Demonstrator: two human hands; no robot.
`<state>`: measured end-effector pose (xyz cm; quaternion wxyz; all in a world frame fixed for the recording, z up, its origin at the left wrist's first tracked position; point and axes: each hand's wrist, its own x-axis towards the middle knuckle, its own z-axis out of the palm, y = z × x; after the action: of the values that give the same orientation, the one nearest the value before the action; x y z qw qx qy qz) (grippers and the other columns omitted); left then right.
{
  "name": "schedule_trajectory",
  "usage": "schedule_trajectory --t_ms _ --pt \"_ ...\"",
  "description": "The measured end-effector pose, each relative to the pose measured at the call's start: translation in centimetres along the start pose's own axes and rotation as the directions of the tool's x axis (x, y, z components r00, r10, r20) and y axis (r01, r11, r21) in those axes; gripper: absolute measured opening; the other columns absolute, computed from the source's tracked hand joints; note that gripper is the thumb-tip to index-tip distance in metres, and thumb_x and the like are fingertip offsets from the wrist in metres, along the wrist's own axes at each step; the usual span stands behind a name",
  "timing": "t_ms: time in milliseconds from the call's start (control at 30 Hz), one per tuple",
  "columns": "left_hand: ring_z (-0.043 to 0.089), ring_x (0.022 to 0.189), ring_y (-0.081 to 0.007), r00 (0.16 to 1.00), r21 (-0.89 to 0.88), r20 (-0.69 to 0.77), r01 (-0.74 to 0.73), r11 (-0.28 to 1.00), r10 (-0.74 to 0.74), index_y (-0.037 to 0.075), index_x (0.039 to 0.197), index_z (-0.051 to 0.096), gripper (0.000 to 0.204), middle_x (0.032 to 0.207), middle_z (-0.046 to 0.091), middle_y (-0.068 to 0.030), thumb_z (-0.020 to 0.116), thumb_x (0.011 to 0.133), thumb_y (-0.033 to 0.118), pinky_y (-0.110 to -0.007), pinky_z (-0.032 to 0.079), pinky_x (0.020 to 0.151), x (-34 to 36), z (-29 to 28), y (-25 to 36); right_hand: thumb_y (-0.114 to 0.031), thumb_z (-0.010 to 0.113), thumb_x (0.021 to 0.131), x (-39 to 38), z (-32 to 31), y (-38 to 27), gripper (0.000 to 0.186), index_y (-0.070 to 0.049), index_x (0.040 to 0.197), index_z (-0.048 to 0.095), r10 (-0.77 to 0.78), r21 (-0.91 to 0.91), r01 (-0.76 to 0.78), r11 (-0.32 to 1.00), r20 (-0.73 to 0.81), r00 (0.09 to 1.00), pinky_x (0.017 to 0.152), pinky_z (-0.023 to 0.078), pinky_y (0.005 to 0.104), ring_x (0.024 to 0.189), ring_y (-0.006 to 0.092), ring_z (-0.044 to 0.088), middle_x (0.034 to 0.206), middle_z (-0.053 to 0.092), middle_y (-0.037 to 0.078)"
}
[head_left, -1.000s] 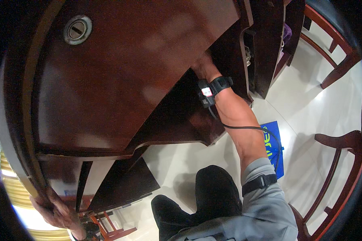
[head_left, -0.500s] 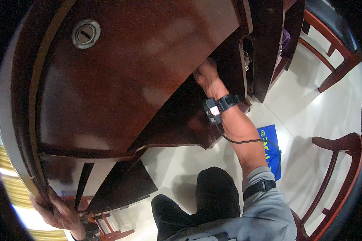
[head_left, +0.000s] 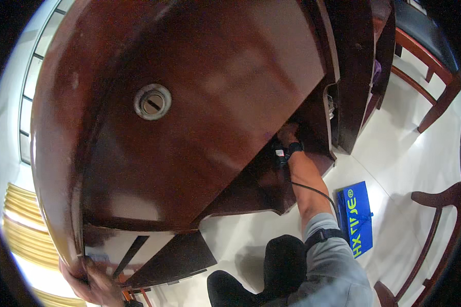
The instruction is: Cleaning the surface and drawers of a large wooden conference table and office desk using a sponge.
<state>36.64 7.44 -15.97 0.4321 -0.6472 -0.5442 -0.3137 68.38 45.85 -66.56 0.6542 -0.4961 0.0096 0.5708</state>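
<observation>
A large dark reddish-brown wooden desk (head_left: 189, 128) with a glossy curved surface fills most of the view. Set into it is a round metal lock (head_left: 152, 102). My left hand (head_left: 95, 284) grips the desk's rounded edge at the lower left, its thumb on the near side and the other fingers partly hidden. My right hand (head_left: 288, 134) reaches into a dark recess beside the slanted edge of the desk. Shadow and wood hide its fingers, so whatever they touch does not show. A black strapped device (head_left: 287, 151) with a cable sits on the right wrist.
On the pale tiled floor (head_left: 384, 189) right of my arm lies a flat blue bag or packet (head_left: 356, 217) with yellow-green lettering. Wooden chairs (head_left: 438, 220) stand along the right. Gold ribbed material (head_left: 30, 220) shows at far left, and my knees (head_left: 284, 261) are below.
The view has shifted, so the desk and lock appear lower and further right. My right hand has gone deeper into the recess. My left hand still holds the edge.
</observation>
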Motion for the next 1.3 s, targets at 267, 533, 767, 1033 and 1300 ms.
schedule_trajectory --t_ms 267,533,767,1033,1300 --pt "0.052 0.077 -0.0170 0.996 -0.048 -0.005 0.086 0.995 -0.086 -0.005 0.131 0.048 0.043 0.089 0.061 -0.0080 0.060 0.098 0.019 -0.029 0.045 0.066 -0.8 0.0 -1.2 -0.021 0.057 0.097 -1.8 5.0 -2.3 0.033 -0.006 0.126 0.054 -0.122 0.153 0.083 0.985 0.267 0.956 0.085 0.054 0.0395 0.105 0.0241 0.060 0.124 0.059 0.010" --pt "0.060 0.101 -0.0264 1.000 0.056 -0.019 -0.023 0.998 0.024 -0.008 0.131 0.048 0.040 0.115 0.061 -0.0200 0.058 0.097 0.009 -0.038 0.048 0.087 -0.7 -0.4 -1.3 -0.022 0.058 0.097 -10.8 8.3 -10.0 0.035 -0.006 0.128 0.053 -0.302 0.362 0.119 0.925 0.505 0.808 0.090 0.052 0.0407 0.110 0.0264 0.059 0.126 0.059 0.010" --pt "0.060 0.104 -0.0272 0.998 -0.085 0.052 -0.031 0.996 0.035 -0.003 0.134 0.050 0.042 0.120 0.062 -0.0188 0.061 0.093 0.003 -0.038 0.047 0.093 -0.1 -0.2 0.0 -0.022 0.058 0.096 -21.7 5.1 -15.8 0.037 -0.006 0.129 0.052 -0.381 0.522 0.058 0.851 0.538 0.752 0.095 0.051 0.0418 0.115 0.0284 0.057 0.128 0.058 0.011" --pt "0.060 0.112 -0.0289 0.998 -0.054 0.009 -0.069 0.996 0.069 -0.002 0.133 0.053 0.041 0.127 0.062 -0.0191 0.061 0.093 0.006 -0.038 0.046 0.098 0.3 0.4 0.3 -0.014 0.058 0.097 -26.5 -2.4 -17.1 0.027 -0.003 0.122 0.055 -0.517 0.742 -0.097 0.663 0.549 0.657 0.070 0.055 0.0304 0.085 0.0237 0.064 0.111 0.064 0.011" --pt "0.065 0.105 -0.0276 0.992 -0.093 -0.012 -0.128 0.987 0.127 -0.002 0.128 0.056 0.041 0.118 0.065 -0.0192 0.066 0.089 -0.002 -0.035 0.050 0.092 0.9 0.6 0.5 -0.013 0.059 0.097 -33.4 -7.9 -19.5 0.031 0.001 0.123 0.052 -0.639 0.639 0.286 0.714 0.431 0.637 0.063 0.053 0.0286 0.078 0.0226 0.064 0.103 0.064 0.012"
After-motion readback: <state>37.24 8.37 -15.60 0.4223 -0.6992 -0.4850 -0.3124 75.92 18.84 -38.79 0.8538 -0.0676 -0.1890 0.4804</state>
